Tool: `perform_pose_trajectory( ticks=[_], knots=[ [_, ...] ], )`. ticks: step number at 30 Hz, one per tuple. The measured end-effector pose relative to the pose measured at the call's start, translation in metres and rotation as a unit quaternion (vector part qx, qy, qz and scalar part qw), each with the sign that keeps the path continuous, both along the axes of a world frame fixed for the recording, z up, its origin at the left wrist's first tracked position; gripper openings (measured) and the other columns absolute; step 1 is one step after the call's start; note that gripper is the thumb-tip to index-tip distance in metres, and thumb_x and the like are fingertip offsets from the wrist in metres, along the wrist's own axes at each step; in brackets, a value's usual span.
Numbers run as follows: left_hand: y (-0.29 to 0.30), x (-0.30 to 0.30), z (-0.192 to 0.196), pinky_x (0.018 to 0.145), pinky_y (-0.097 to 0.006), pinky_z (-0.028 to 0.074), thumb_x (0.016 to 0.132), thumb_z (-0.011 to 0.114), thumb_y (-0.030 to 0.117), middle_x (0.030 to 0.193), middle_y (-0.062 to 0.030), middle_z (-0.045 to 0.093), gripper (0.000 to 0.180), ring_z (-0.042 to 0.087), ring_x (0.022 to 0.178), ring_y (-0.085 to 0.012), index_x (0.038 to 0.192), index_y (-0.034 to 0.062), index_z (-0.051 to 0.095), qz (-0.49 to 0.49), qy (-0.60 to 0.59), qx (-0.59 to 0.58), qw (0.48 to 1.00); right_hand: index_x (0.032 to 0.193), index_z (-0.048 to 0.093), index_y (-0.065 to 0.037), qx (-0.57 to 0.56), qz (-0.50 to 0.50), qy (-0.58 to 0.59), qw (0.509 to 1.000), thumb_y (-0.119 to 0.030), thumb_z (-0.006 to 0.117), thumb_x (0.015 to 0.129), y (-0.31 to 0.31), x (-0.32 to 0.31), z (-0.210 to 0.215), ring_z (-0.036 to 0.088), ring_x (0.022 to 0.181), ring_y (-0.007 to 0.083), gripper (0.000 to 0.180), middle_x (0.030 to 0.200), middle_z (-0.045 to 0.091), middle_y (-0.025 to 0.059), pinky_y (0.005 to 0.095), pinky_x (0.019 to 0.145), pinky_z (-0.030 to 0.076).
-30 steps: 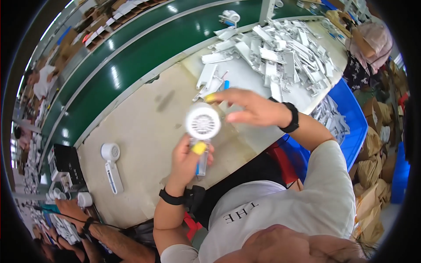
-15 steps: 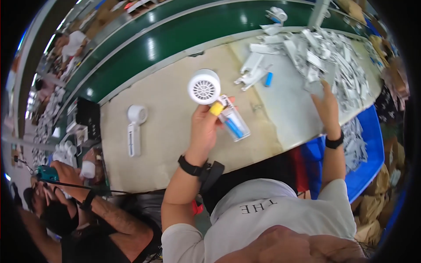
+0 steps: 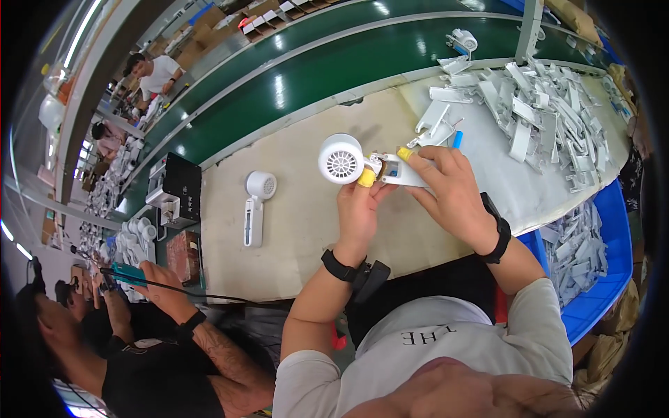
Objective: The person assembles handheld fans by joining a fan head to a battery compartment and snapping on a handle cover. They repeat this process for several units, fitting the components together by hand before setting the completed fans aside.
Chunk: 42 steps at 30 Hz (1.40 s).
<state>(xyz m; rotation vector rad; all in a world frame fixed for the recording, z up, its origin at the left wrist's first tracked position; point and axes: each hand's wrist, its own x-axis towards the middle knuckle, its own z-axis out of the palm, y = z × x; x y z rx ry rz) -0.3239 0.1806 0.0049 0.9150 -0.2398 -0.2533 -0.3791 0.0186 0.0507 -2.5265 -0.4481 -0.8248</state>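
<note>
Our right hand [image 3: 451, 191] had moved left from the white plastic shell pile [image 3: 529, 115], fingers pinching 1 white plastic handle shell [image 3: 410, 179] beside the white round-headed fan [image 3: 341, 159], over the beige tabletop [image 3: 300, 240]. Our left hand [image 3: 357, 219] held the fan's neck; square alignment seemed best.

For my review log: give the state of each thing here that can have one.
Left grip, shut on the held fan.
Right grip, shut on the white casing.
Held fan, grille facing the camera.
White casing, fit unclear.
Second fan, lying on the table.
Parts heap, loose.
Blue bin, uncovered, holding parts.
Teal tool, in a co-worker's hand.
</note>
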Motion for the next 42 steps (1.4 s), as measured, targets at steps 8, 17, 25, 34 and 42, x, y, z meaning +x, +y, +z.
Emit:
perform_pose_trajectory(
  ticks=[8,17,25,34,42],
  knots=[
    [-0.001,-0.007,-0.009,0.090,-0.035,0.047,0.092,0.049,0.018,0.124,-0.0120,0.049,0.036,0.053,0.108,-0.0207,0.123,-0.0020,0.045,0.041,-0.043,-0.025,0.998,0.116,0.056,-0.011,0.055,0.017,-0.024,0.998,-0.007,0.072,0.062,0.015,0.005,0.002,0.050,0.096,0.0268,0.056,0.112,0.057,0.0062,0.0362,0.084,0.040],
    [-0.005,-0.011,-0.003,0.087,-0.034,0.047,0.091,0.051,0.014,0.122,-0.0097,0.050,0.034,0.053,0.106,-0.0184,0.122,0.0006,0.046,0.059,-0.034,-0.070,0.995,0.112,0.059,-0.011,0.022,-0.020,-0.105,0.994,-0.008,0.068,0.063,0.031,0.017,-0.013,0.053,0.099,0.0248,0.049,0.114,0.059,0.0022,0.0350,0.085,0.041],
    [0.011,-0.006,0.013,0.091,-0.037,0.042,0.087,0.054,0.010,0.111,-0.0136,0.056,0.033,0.054,0.103,-0.0237,0.117,-0.0009,0.048,0.132,-0.099,-0.019,0.986,0.110,0.058,-0.008,0.069,0.021,-0.100,0.992,-0.016,0.069,0.071,0.032,0.016,-0.001,0.055,0.094,0.0219,0.041,0.107,0.060,0.0032,0.0324,0.080,0.043],
    [0.012,-0.017,0.036,0.093,-0.044,0.043,0.088,0.054,0.023,0.116,-0.0120,0.053,0.037,0.052,0.109,-0.0258,0.118,0.0026,0.047,0.133,-0.139,-0.022,0.981,0.092,0.055,-0.001,0.423,0.190,0.320,0.826,-0.023,0.063,0.083,0.016,0.000,0.007,0.053,0.070,0.0100,0.025,0.078,0.057,0.0032,0.0241,0.061,0.042],
    [0.031,-0.017,0.058,0.087,-0.039,0.046,0.083,0.059,0.016,0.104,-0.0115,0.054,0.037,0.055,0.096,-0.0221,0.114,-0.0014,0.049,0.092,-0.142,0.003,0.986,0.077,0.057,-0.004,0.098,0.214,0.087,0.968,-0.034,0.064,0.080,0.014,0.012,0.006,0.054,0.053,0.0322,0.031,0.060,0.055,0.0125,0.0355,0.052,0.043]
  ],
)
